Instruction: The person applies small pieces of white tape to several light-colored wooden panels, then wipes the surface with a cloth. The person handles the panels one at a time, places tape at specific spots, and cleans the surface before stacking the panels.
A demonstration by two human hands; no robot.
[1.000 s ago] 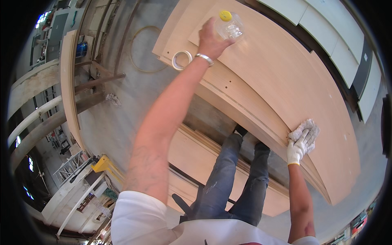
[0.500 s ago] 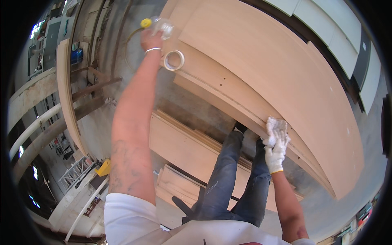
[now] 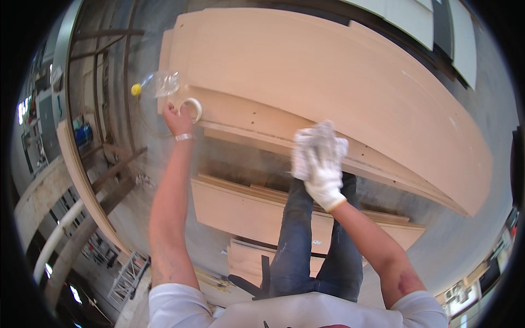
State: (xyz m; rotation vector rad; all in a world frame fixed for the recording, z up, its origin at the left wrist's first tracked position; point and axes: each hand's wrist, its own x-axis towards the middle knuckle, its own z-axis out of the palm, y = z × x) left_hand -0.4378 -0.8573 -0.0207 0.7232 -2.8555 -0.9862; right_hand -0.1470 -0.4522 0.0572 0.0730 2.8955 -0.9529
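1. Your clear plastic bottle (image 3: 164, 85) looks to be lying sideways over the left end of the big curved wood panel (image 3: 306, 65), yellow cap (image 3: 135, 89) poking out past the edge. One bump there and I'd bet on it hitting the floor (image 3: 454, 235).
2. Your bare left hand (image 3: 179, 121) is half curled, just below the bottle and right beside the tape roll (image 3: 199, 112). Can't tell if the fingers have hold of the roll or only brush it. The roll's close to the front edge, so a stray knuckle could knock it off.
3. Your gloved right hand (image 3: 324, 175) has the white rag (image 3: 301, 152), fingers close together and stretched out over it, at the front edge. It's blurry, so no idea how hard you're pressing. The rag could snag on that edge, and any grit trapped in it might scratch the face.
4. Around you, from the left again: long wooden strips (image 3: 87, 188) and rusty pipes (image 3: 123, 164), well apart from the panel.
5. Lower wood panels (image 3: 240, 210) crowd your legs (image 3: 295, 235), so sidestepping looks like a good way to trip.
6. White panels (image 3: 413, 19) sit beyond the back edge, upper right, probably blocking access from that side.
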